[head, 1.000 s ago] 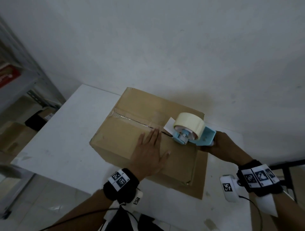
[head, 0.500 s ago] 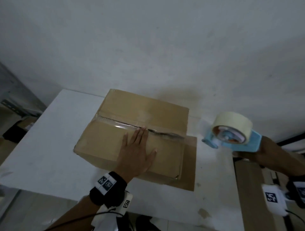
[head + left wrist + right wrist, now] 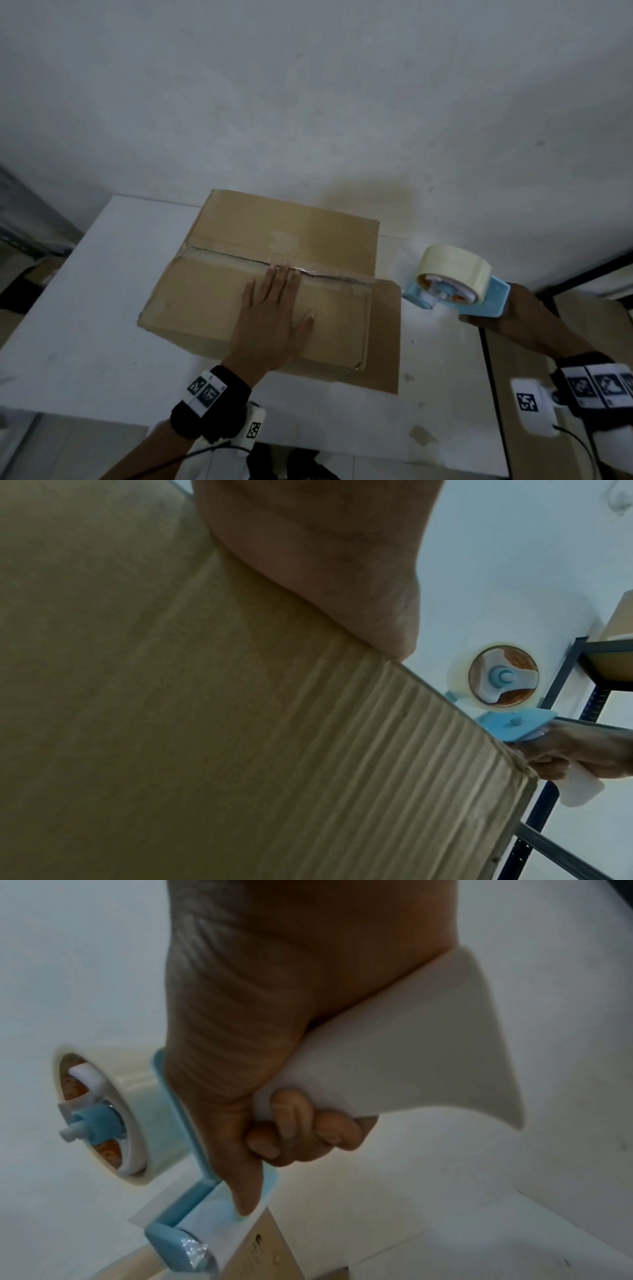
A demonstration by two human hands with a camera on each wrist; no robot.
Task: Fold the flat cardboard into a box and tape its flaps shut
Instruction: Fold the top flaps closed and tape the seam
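Note:
A brown cardboard box stands on the white table, its top flaps closed and clear tape running along the middle seam. My left hand lies flat on the near flap, fingers straight, fingertips at the seam. In the left wrist view the box side fills the frame under my palm. My right hand grips the white handle of a blue tape dispenser with a cream tape roll, held above the table right of the box. The right wrist view shows my fingers curled round the dispenser.
A flat cardboard piece sticks out from under the box on the right. A white wall rises behind the table. Dark metal shelving stands to the right. More boxes sit on the floor at the left.
My right hand has pulled the tape dispenser off the box's seam and away to the right. The left hand has stayed flat on the near flap.

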